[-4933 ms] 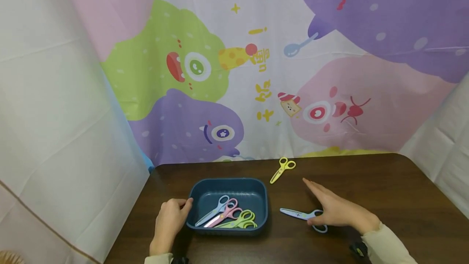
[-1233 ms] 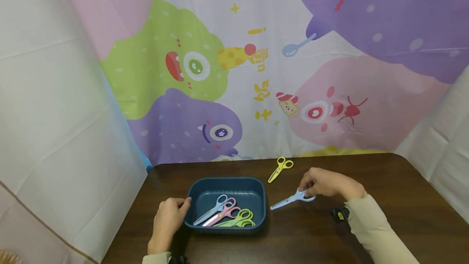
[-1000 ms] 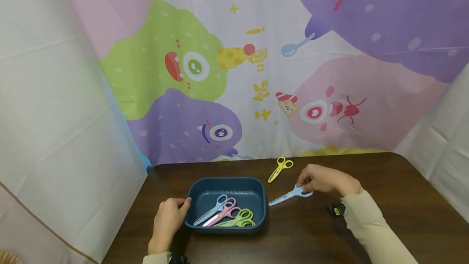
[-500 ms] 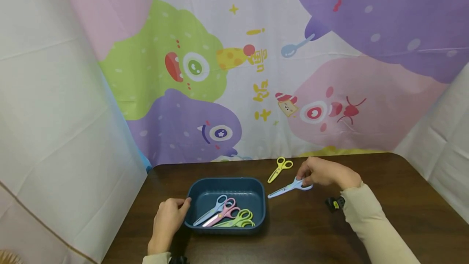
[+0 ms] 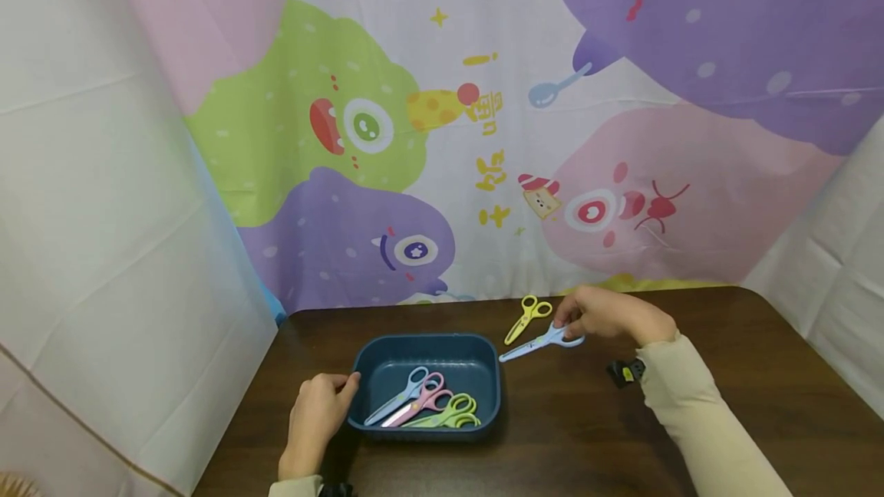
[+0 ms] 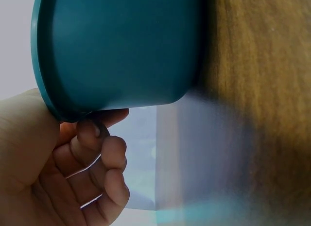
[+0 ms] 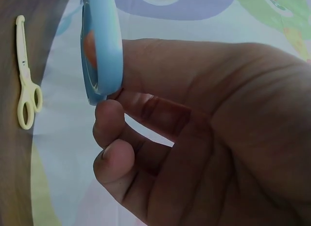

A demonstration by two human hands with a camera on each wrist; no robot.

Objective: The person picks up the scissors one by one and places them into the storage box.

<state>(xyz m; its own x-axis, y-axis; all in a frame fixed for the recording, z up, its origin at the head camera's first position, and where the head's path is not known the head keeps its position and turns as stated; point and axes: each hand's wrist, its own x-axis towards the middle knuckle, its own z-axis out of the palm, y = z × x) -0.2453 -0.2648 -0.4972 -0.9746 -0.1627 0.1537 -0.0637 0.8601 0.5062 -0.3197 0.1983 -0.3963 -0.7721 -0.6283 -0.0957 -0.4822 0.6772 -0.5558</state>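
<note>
My right hand [image 5: 615, 314] pinches light blue scissors [image 5: 539, 343] by a handle loop, blades pointing left toward the box. In the right wrist view, the handle [image 7: 111, 46] sits between thumb and fingers, with the blades out of sight. My left hand [image 5: 314, 416] holds the rim of a dark teal plastic box [image 5: 493, 374] at its left side; the left wrist view has curled fingers under the rim of the box wall [image 6: 121, 46]. Inside the box lie blue scissors [image 5: 397, 403], pink scissors [image 5: 423, 403] and green scissors [image 5: 449, 413], partly overlapping.
Yellow scissors [image 5: 526, 322] lie on the brown table [image 5: 587, 436] behind the held pair, close to its blades. A patterned cloth [image 5: 511, 267] hangs along the table's far edge. White cloth [image 5: 124, 198] hangs at the left side.
My right hand has picked up the light blue scissors from the table, then carried them away from me and slightly left, closer to the yellow pair. My left hand stays at the box rim.
</note>
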